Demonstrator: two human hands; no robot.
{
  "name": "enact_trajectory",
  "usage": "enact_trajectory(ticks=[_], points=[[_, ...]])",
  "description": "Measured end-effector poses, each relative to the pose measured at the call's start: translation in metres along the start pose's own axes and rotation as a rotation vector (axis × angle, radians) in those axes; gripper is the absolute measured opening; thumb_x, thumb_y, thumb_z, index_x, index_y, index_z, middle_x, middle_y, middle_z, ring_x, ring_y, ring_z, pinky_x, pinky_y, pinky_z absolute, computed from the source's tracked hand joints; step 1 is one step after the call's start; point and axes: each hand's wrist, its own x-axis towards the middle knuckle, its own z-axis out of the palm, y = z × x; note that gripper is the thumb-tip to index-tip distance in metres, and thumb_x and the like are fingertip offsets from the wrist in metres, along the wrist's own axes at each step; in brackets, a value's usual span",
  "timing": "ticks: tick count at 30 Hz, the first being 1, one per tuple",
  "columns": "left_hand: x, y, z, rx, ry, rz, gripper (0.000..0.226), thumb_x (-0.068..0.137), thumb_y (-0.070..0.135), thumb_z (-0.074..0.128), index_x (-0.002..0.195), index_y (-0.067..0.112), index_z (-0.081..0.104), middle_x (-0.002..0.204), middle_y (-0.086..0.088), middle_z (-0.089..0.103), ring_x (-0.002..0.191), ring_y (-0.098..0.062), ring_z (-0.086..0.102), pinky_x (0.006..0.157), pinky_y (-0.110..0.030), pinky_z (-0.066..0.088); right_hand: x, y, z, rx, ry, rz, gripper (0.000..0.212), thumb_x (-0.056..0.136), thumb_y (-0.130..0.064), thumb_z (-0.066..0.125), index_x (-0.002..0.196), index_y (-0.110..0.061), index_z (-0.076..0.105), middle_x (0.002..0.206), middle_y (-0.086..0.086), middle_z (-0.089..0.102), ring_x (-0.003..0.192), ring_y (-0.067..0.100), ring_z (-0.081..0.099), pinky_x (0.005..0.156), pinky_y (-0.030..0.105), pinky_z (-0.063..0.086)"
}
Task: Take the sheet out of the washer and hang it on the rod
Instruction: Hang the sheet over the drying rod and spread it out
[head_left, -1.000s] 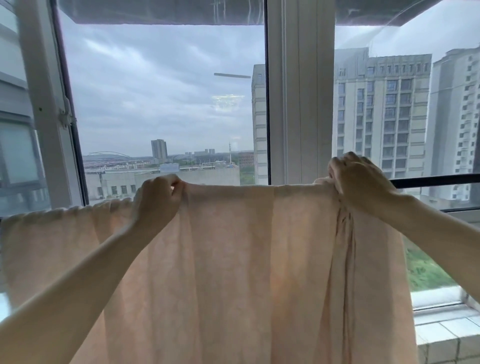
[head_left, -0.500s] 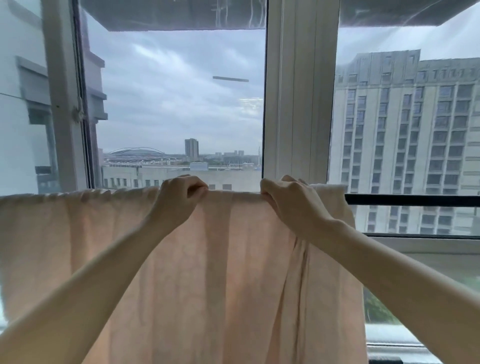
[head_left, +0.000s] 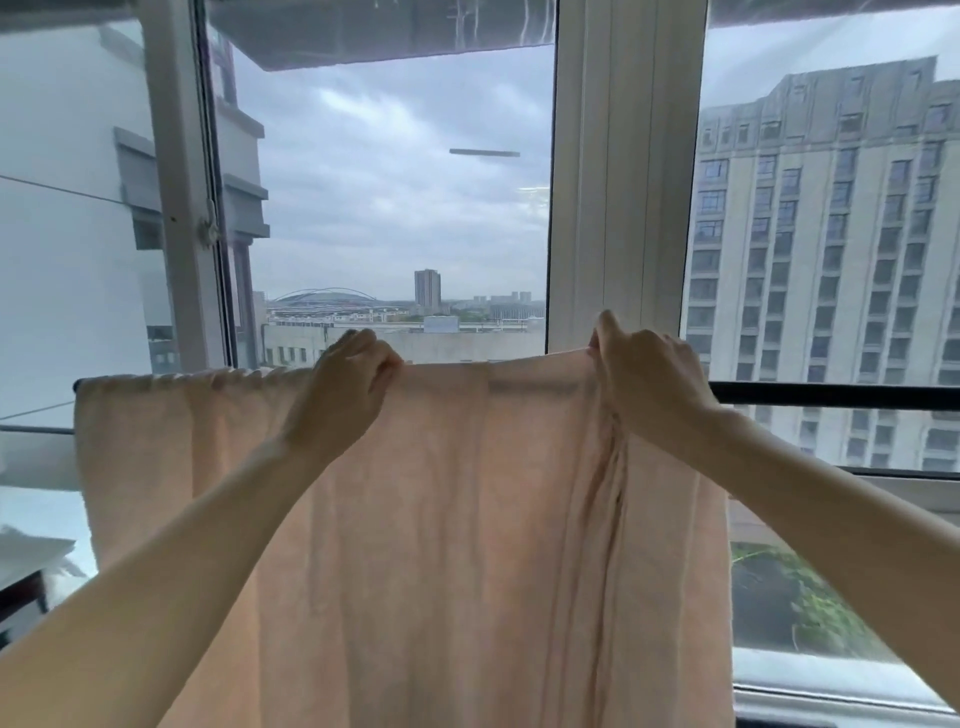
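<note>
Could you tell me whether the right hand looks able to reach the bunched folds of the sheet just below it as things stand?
Probably yes. The right hand already pinches the top edge of the pink sheet at the black rod, and the bunched folds hang directly beneath it with nothing in between.

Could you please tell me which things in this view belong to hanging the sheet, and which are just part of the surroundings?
Part of the job:
- pink sheet, draped over the rod
- black rod
- left hand, gripping the sheet's top edge
- right hand, gripping the top edge too

Just surroundings:
- white window frame
- tall building outside
- window latch
</note>
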Motion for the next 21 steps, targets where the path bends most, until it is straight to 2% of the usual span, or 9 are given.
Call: enact_trajectory(ticks=[3,5,7,9,12,16,18,20,21], points=[[-0.019,-0.013,-0.003,0.063,0.141,-0.08,0.011,0.094,0.01,0.055,0.091,0.005,0.065,0.087,-0.005,0.058,0.087,-0.024,0.055,0.079,-0.04,0.047,-0.022,0.017,-0.005,-0.009,0.066,-0.006,0.013,0.098,-0.013,0.049,0.094,-0.019,0.038,0.069,-0.002,0.058,0.061,0.017,0.057,0.065,0.033,0.05],[-0.028,-0.011,0.003,0.066,0.14,-0.077,0.011,0.095,0.008,0.054,0.091,0.005,0.064,0.089,-0.006,0.057,0.087,-0.025,0.055,0.079,-0.041,0.047,-0.032,0.01,-0.014,-0.067,0.046,-0.043,0.01,0.098,-0.016,0.049,0.104,-0.017,0.042,0.092,0.004,0.062,0.084,0.021,0.061,0.074,0.028,0.047],[-0.029,-0.005,0.013,0.072,0.115,-0.019,0.01,0.094,0.004,0.055,0.093,0.007,0.064,0.092,-0.004,0.058,0.09,-0.025,0.056,0.083,-0.04,0.046,-0.031,0.0,-0.011,-0.116,0.021,-0.054,0.021,0.095,-0.011,0.051,0.114,-0.014,0.043,0.107,0.006,0.063,0.102,0.022,0.058,0.08,0.027,0.042],[-0.024,0.006,0.021,0.099,0.083,0.078,0.013,0.094,0.007,0.053,0.099,0.011,0.065,0.098,0.001,0.061,0.096,-0.022,0.057,0.09,-0.037,0.042,-0.025,-0.013,-0.002,-0.14,0.044,-0.096,0.024,0.091,-0.011,0.059,0.113,-0.013,0.05,0.101,0.006,0.068,0.099,0.023,0.061,0.082,0.031,0.047],[-0.018,0.024,0.031,0.039,0.011,0.146,0.019,0.096,0.012,0.054,0.112,0.013,0.062,0.107,0.002,0.062,0.103,-0.017,0.057,0.099,-0.031,0.038,-0.017,-0.023,0.021,-0.086,0.171,-0.174,0.015,0.087,-0.022,0.066,0.097,-0.012,0.06,0.081,0.006,0.071,0.079,0.026,0.066,0.068,0.038,0.053],[-0.013,0.033,0.042,0.026,-0.015,0.175,0.029,0.095,0.017,0.057,0.124,0.015,0.06,0.119,0.002,0.061,0.111,-0.017,0.057,0.101,-0.035,0.043,-0.021,-0.03,0.046,-0.094,0.282,-0.294,0.024,0.083,-0.016,0.067,0.106,-0.012,0.062,0.102,0.006,0.066,0.085,0.026,0.064,0.069,0.041,0.052],[-0.012,0.031,0.044,0.044,0.003,0.177,0.028,0.095,0.019,0.057,0.122,0.016,0.063,0.117,0.004,0.063,0.108,-0.016,0.059,0.097,-0.032,0.044,-0.021,-0.027,0.053,-0.102,0.348,-0.33,0.024,0.084,-0.006,0.057,0.108,-0.01,0.061,0.105,0.008,0.063,0.085,0.026,0.062,0.069,0.041,0.05],[-0.009,0.026,0.044,0.041,0.048,0.159,0.02,0.093,0.019,0.061,0.111,0.016,0.068,0.104,0.006,0.067,0.099,-0.015,0.063,0.086,-0.026,0.044,-0.02,-0.021,0.056,-0.11,0.399,-0.346,0.024,0.082,0.001,0.049,0.1,-0.008,0.061,0.093,0.008,0.061,0.077,0.026,0.059,0.064,0.04,0.05],[-0.007,0.024,0.043,0.044,0.074,0.158,0.014,0.092,0.019,0.062,0.103,0.016,0.07,0.097,0.006,0.068,0.093,-0.014,0.064,0.08,-0.024,0.042,-0.019,-0.018,0.055,-0.125,0.41,-0.349,0.022,0.077,0.005,0.052,0.094,-0.007,0.06,0.087,0.008,0.06,0.072,0.025,0.057,0.061,0.04,0.05]])
